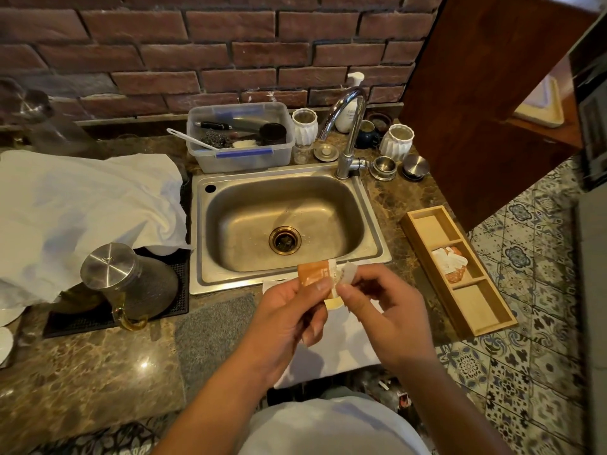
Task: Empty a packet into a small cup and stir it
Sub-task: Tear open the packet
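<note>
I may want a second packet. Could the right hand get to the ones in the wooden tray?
Probably yes, once free. The wooden tray lies open-topped just right of the right hand with nothing between, but that hand is pinching the packet.

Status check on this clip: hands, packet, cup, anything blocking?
Left hand and right hand both pinching the orange packet, its right end torn. Small cup below, mostly hidden by hands. Nothing blocking.
</note>
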Demonstrator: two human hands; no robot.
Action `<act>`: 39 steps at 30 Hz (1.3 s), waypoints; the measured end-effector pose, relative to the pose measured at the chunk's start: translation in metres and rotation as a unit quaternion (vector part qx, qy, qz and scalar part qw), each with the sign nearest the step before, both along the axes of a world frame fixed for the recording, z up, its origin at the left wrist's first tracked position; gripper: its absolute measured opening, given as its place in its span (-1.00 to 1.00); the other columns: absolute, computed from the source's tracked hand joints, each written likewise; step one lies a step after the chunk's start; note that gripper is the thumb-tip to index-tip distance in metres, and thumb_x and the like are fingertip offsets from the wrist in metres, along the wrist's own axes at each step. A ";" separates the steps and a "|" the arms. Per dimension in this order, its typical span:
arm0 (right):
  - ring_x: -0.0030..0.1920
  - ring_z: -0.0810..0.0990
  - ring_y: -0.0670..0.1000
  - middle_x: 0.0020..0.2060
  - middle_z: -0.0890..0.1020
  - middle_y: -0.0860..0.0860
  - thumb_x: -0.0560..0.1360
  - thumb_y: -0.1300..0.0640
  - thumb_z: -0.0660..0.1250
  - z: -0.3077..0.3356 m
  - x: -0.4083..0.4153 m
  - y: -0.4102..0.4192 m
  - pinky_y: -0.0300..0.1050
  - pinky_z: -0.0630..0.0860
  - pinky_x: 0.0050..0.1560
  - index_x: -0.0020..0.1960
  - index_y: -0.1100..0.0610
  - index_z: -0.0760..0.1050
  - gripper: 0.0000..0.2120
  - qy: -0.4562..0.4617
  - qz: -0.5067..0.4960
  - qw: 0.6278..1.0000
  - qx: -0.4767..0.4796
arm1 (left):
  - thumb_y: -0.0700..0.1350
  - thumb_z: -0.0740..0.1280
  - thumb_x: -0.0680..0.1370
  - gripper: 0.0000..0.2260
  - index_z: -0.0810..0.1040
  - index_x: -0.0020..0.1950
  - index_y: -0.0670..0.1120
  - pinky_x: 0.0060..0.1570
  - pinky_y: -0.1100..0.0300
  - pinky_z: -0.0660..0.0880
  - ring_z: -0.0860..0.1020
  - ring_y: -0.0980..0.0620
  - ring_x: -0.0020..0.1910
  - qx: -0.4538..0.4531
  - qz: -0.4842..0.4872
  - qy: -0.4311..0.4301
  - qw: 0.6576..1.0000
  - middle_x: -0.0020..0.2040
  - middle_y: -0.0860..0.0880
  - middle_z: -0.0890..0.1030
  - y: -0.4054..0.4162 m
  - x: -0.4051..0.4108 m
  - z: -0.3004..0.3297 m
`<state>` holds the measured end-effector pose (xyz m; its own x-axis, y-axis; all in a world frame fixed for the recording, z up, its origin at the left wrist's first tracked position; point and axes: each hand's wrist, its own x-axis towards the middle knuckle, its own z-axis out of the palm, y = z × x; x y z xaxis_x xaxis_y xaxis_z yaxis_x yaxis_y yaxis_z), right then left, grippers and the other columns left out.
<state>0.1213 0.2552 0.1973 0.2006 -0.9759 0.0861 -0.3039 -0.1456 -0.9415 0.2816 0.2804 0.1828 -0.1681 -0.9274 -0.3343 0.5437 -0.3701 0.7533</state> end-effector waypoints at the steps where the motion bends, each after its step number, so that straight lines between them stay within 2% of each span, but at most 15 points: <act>1: -0.12 0.64 -0.03 -0.16 0.67 -0.15 0.46 -0.05 0.39 0.001 0.000 -0.001 -0.25 0.57 -0.13 -0.03 -0.14 0.60 -0.90 -0.007 0.000 1.000 0.014 | -0.05 0.41 0.52 -0.85 0.66 -0.08 -0.13 -0.51 0.26 0.30 0.30 0.10 -0.59 -0.007 -0.006 -0.018 1.000 -0.52 -0.07 0.43 0.000 0.001 0.000; 4: -0.17 0.63 -0.04 -0.21 0.67 -0.16 0.46 -0.02 0.41 0.002 -0.001 -0.001 -0.26 0.56 -0.19 -0.04 -0.10 0.62 -0.91 -0.026 0.009 0.999 0.046 | -0.06 0.42 0.52 -0.86 0.68 -0.06 -0.12 -0.48 0.26 0.33 0.32 0.09 -0.57 -0.019 -0.010 -0.046 0.999 -0.51 -0.05 0.44 0.001 0.002 -0.002; 10: -0.22 0.60 -0.03 -0.21 0.66 0.00 0.50 0.10 0.48 0.003 -0.007 -0.005 -0.23 0.54 -0.22 -0.01 -0.01 0.64 -0.92 -0.044 0.067 0.992 0.093 | -0.09 0.43 0.51 -0.85 0.65 -0.25 -0.07 -0.50 0.26 0.31 0.31 0.09 -0.59 -0.018 0.006 -0.066 0.998 -0.55 -0.03 0.43 0.000 0.003 -0.004; 14: -0.21 0.61 -0.05 -0.22 0.67 -0.10 0.49 0.07 0.42 0.002 -0.007 -0.006 -0.25 0.53 -0.21 -0.02 -0.05 0.63 -0.92 -0.038 0.077 0.993 0.080 | -0.13 0.43 0.55 -0.83 0.59 -0.09 -0.24 -0.56 0.29 0.27 0.27 0.12 -0.63 0.016 -0.008 0.000 1.000 -0.58 0.00 0.37 0.001 0.001 -0.003; 16: -0.16 0.60 -0.05 -0.21 0.64 -0.16 0.55 0.08 0.41 -0.002 -0.005 -0.004 -0.29 0.52 -0.16 -0.01 -0.06 0.61 -0.95 0.028 0.055 0.998 0.013 | -0.15 0.41 0.55 -0.83 0.53 -0.10 -0.25 -0.60 0.31 0.24 0.26 0.15 -0.65 0.037 -0.005 0.075 0.996 -0.60 0.03 0.34 0.000 -0.004 -0.003; 18: -0.14 0.56 -0.13 -0.20 0.58 -0.23 0.58 0.08 0.38 -0.006 -0.001 -0.002 -0.41 0.46 -0.14 0.01 0.02 0.59 -0.96 0.112 0.025 0.987 -0.112 | -0.18 0.37 0.56 -0.87 0.51 -0.15 -0.19 -0.64 0.32 0.21 0.27 0.17 -0.67 0.067 0.003 0.165 0.984 -0.61 0.07 0.32 -0.001 -0.009 -0.003; 21: -0.11 0.53 -0.24 -0.14 0.56 -0.21 0.56 0.10 0.33 -0.013 0.002 0.002 -0.46 0.43 -0.10 0.06 0.10 0.60 -0.87 0.113 -0.013 0.974 -0.197 | -0.20 0.31 0.61 -0.85 0.55 -0.16 -0.15 -0.67 0.34 0.18 0.27 0.19 -0.69 0.107 0.010 0.235 0.966 -0.62 0.09 0.31 -0.001 -0.017 -0.001; 23: -0.11 0.58 -0.19 -0.17 0.60 -0.26 0.56 0.07 0.35 -0.013 0.005 0.006 -0.40 0.49 -0.10 0.03 -0.02 0.57 -0.94 0.062 -0.052 0.985 -0.149 | -0.18 0.29 0.62 -0.83 0.56 -0.17 -0.14 -0.67 0.35 0.16 0.27 0.19 -0.70 0.118 0.014 0.251 0.961 -0.63 0.09 0.30 -0.002 -0.022 0.003; 25: -0.16 0.61 -0.17 -0.22 0.66 -0.20 0.56 0.08 0.39 -0.009 0.011 0.009 -0.32 0.54 -0.12 -0.05 -0.04 0.56 -0.97 -0.040 -0.083 0.996 -0.016 | -0.17 0.29 0.61 -0.81 0.56 -0.20 -0.13 -0.66 0.34 0.14 0.27 0.18 -0.70 0.126 0.023 0.265 0.956 -0.63 0.08 0.30 -0.003 -0.027 0.005; 27: -0.23 0.60 -0.16 -0.29 0.66 -0.10 0.56 0.16 0.34 -0.007 0.019 0.010 -0.27 0.54 -0.15 -0.08 0.07 0.58 -0.93 -0.148 -0.098 0.979 0.096 | -0.16 0.30 0.60 -0.80 0.54 -0.22 -0.14 -0.65 0.34 0.11 0.26 0.18 -0.71 0.129 0.038 0.273 0.953 -0.64 0.07 0.31 -0.005 -0.029 0.005; 30: -0.22 0.53 0.01 -0.30 0.59 0.02 0.54 0.06 0.32 -0.004 0.021 0.008 -0.07 0.49 -0.09 -0.11 0.12 0.58 -0.85 -0.233 -0.133 0.953 0.141 | -0.14 0.31 0.58 -0.84 0.52 -0.17 -0.16 -0.64 0.33 0.03 0.24 0.18 -0.72 0.123 0.051 0.265 0.955 -0.64 0.08 0.29 -0.007 -0.026 0.004; 32: -0.23 0.50 0.03 -0.30 0.57 0.06 0.50 0.02 0.33 -0.003 0.014 0.003 -0.05 0.48 -0.11 -0.08 0.17 0.58 -0.80 -0.253 -0.162 0.945 0.133 | -0.13 0.31 0.58 -0.85 0.53 -0.15 -0.17 -0.64 0.33 0.01 0.23 0.20 -0.72 0.110 0.063 0.244 0.962 -0.63 0.09 0.28 -0.007 -0.020 0.003; 35: -0.24 0.51 0.02 -0.30 0.59 0.07 0.45 0.03 0.39 -0.002 0.005 -0.001 -0.07 0.49 -0.16 -0.03 0.19 0.60 -0.77 -0.231 -0.163 0.950 0.132 | -0.15 0.32 0.60 -0.85 0.53 -0.14 -0.17 -0.64 0.33 0.05 0.24 0.21 -0.68 0.073 0.059 0.199 0.975 -0.61 0.09 0.29 -0.005 -0.011 0.001; 39: -0.27 0.50 0.06 -0.31 0.59 0.09 0.41 0.01 0.42 -0.002 -0.001 -0.004 -0.06 0.48 -0.22 -0.07 0.18 0.62 -0.76 -0.217 -0.154 0.952 0.150 | -0.15 0.33 0.62 -0.86 0.53 -0.12 -0.15 -0.61 0.32 0.09 0.23 0.18 -0.63 0.028 0.027 0.159 0.987 -0.55 0.04 0.33 -0.004 -0.008 -0.001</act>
